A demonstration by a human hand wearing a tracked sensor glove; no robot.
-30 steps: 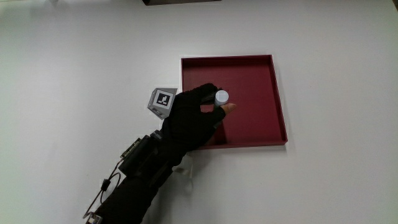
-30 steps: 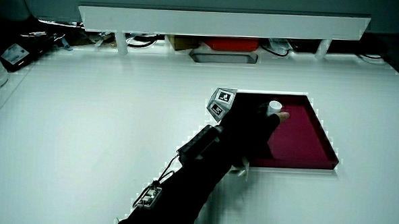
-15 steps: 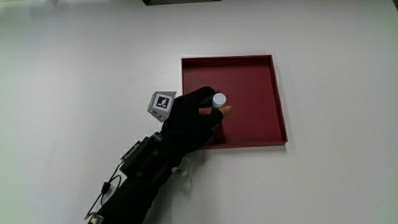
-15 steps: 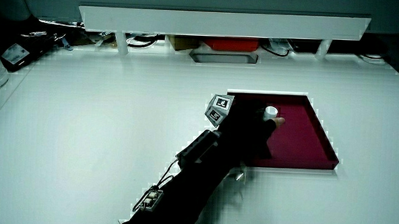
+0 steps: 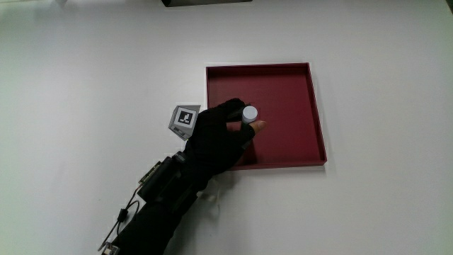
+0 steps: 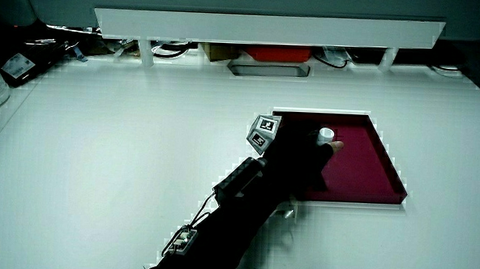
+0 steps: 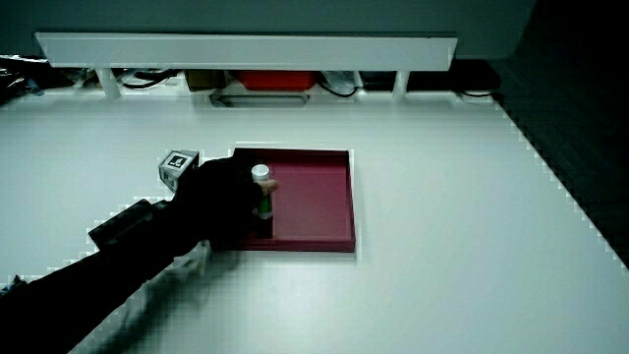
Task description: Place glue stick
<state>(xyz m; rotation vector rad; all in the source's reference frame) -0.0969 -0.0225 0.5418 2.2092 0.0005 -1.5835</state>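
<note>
Shifted a touch since a second ago: glue stick [image 5: 250,113] nudged slightly toward the middle of the tray, and hardly stirred at all over the last half second. Stands upright, white cap up, green body showing below the cap in a side view [image 7: 262,200], base down on the tray floor or just off it; cannot tell which. Pinched between thumb and fingers [image 5: 236,106] of the hand [image 5: 216,138], bare thumb tip peeking out just beside the cap. Same grip seen in a side view [image 6: 302,157], cap at the fingertips [image 6: 327,134]. Sits inside the dark red tray [image 5: 315,106], in the part nearer to the person and close to the wall the hand reaches over, well apart from the remaining walls. Patterned cube [image 5: 185,117] rides on the back of the glove, just outside the tray rim, seen in both side views [image 6: 263,130] [image 7: 178,165]. Forearm [image 5: 159,205] slants back across the white table [image 5: 85,85] toward the person, with a small box and thin cable strapped along it. Low partition [image 6: 269,26] runs along the table's edge farthest from the person, clutter tucked underneath.
</note>
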